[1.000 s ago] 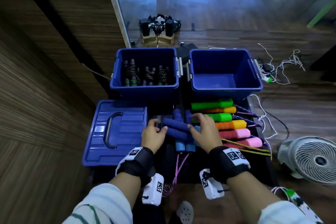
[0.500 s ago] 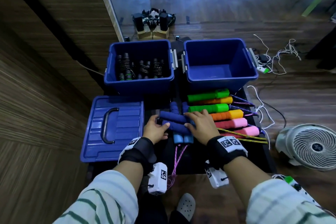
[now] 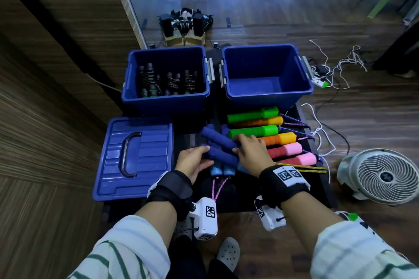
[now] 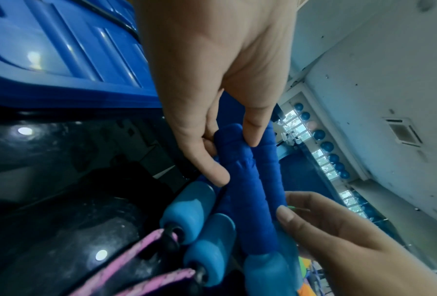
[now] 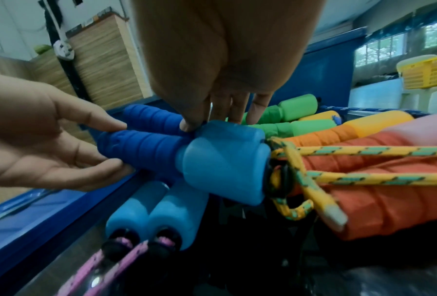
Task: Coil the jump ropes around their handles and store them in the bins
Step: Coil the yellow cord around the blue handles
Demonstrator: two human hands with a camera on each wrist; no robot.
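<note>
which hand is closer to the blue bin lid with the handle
Left. The left hand grips the blue jump rope handles just right of the bin lid; the right hand rests farther right, by the orange handle.

My sleeves (image 3: 127, 253) are white with green stripes. I wear a black band (image 3: 169, 192) on each wrist, and each band has white tags with black square marks. A small white camera box (image 3: 205, 217) hangs under each wrist. My shoe (image 3: 227, 253) looks grey with holes, I think.
</note>
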